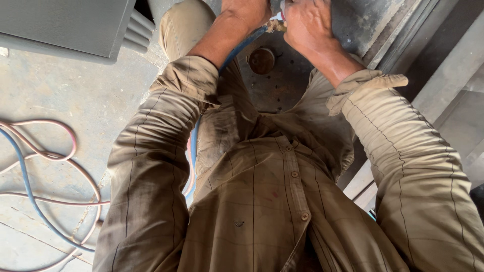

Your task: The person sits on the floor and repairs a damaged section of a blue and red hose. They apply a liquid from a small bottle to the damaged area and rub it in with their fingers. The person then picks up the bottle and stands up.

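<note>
Blue hose (241,48), both hands gripping, top-ctr

Both hands (282,17) on blue hose (242,45)

Dusty khaki button shirt w/ thin dark checks, cuffs rolled; trousers prob. matching.

both hands' fingers (302,10) cut off at top edge, held fitting (275,25) unclear
</note>
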